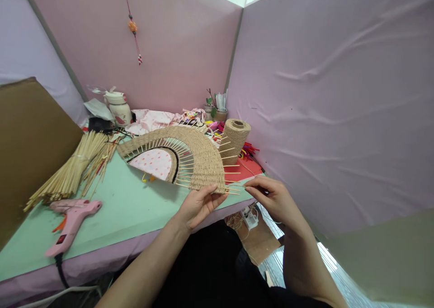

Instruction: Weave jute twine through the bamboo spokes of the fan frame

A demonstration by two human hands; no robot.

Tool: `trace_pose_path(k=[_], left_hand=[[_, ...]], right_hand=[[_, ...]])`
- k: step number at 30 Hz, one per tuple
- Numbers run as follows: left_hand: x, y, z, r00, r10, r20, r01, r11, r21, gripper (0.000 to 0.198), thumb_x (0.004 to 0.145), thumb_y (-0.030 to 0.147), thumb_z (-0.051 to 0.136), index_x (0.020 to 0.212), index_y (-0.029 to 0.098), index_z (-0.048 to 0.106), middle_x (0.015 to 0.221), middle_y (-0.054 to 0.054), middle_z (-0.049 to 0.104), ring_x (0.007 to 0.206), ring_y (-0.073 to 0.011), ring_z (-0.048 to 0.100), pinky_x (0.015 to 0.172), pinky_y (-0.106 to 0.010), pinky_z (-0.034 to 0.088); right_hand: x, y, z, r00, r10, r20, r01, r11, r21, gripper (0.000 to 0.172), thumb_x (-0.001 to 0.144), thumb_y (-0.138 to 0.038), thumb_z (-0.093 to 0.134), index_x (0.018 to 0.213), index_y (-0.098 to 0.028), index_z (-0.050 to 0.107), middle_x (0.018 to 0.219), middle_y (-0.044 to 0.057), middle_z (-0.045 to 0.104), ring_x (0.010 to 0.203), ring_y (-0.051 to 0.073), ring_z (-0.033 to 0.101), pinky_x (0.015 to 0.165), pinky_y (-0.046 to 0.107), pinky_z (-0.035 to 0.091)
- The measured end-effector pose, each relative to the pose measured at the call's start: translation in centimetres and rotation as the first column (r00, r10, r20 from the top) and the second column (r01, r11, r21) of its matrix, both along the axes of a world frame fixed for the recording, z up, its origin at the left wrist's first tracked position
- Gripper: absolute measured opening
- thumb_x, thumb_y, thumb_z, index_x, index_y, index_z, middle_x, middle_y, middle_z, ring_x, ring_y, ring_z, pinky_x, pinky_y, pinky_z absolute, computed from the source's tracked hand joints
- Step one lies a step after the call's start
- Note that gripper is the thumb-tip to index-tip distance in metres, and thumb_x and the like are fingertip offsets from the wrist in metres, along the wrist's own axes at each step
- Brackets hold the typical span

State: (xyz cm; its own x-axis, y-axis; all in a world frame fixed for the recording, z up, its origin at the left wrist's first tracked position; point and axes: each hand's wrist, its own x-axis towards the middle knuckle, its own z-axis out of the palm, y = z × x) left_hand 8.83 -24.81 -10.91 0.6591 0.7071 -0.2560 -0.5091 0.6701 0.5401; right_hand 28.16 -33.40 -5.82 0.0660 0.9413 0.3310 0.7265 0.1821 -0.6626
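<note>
A half-round woven fan [206, 156] of tan twine on thin sticks is tilted above the table. Its inner part is white fabric with pink dots [152, 162], edged by a black band. My left hand [203, 204] grips the fan's lower right corner, thumb on top. Just right of that corner, my right hand [271, 195] pinches a thin strand of twine between thumb and forefinger. Bare stick ends [232, 165] stick out along the fan's outer edge. Behind them stands a large spool of twine [234, 141].
A pink glue gun [76, 222] lies at the front left, near a bundle of thin sticks [73, 165]. A white bottle [117, 107] and pink cloth [152, 119] are at the back. Red sheets [247, 170] lie by the spool; partitions enclose the table.
</note>
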Motion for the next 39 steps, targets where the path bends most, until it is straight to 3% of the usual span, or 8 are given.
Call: trace_pose_path(k=[10,22,32,39], left_hand=[[-0.1,-0.2,0.1,1.0,0.014,-0.014,-0.014,1.0,-0.005,0.007,0.076,0.011,0.068,0.083,0.011,0.067,0.084,-0.008,0.071,0.078,-0.0149,0.067,0.084,-0.032,0.057],[-0.1,-0.1,-0.1,1.0,0.0,0.002,0.0,1.0,-0.004,0.008,0.08,0.009,0.063,0.085,0.009,0.068,0.091,-0.009,0.071,0.082,-0.0147,0.067,0.081,-0.029,0.058],[-0.1,-0.1,-0.4,0.998,-0.042,0.05,0.041,0.999,0.014,0.022,0.079,0.01,0.064,0.1,0.013,0.067,0.096,-0.008,0.071,0.085,-0.0161,0.066,0.084,-0.033,0.056],[0.1,-0.2,-0.5,0.999,-0.034,0.035,0.034,0.999,-0.006,0.011,0.08,0.009,0.063,0.09,0.009,0.068,0.089,-0.007,0.071,0.077,-0.0125,0.066,0.077,-0.027,0.058]], right_hand=[[-0.1,0.7,-0.7,0.999,-0.03,-0.024,0.029,0.999,-0.027,0.021,0.086,-0.036,0.056,0.079,-0.021,0.07,0.081,0.005,0.071,0.073,0.019,0.062,0.069,0.03,0.046],[-1.0,3.1,-4.4,0.98,-0.066,-0.19,0.041,0.99,-0.136,0.024,0.083,-0.039,0.058,0.077,-0.018,0.069,0.069,0.001,0.066,0.063,0.015,0.056,0.06,0.026,0.041],[-3.1,5.4,-5.8,0.899,-0.105,-0.425,0.067,0.993,-0.102,0.024,0.075,-0.038,0.063,0.078,-0.014,0.068,0.072,0.005,0.068,0.066,0.017,0.06,0.064,0.027,0.046],[-3.1,5.6,-6.4,0.883,-0.165,-0.439,0.154,0.986,-0.06,0.027,0.074,-0.042,0.065,0.076,-0.015,0.069,0.072,0.005,0.07,0.064,0.017,0.062,0.062,0.027,0.047]])
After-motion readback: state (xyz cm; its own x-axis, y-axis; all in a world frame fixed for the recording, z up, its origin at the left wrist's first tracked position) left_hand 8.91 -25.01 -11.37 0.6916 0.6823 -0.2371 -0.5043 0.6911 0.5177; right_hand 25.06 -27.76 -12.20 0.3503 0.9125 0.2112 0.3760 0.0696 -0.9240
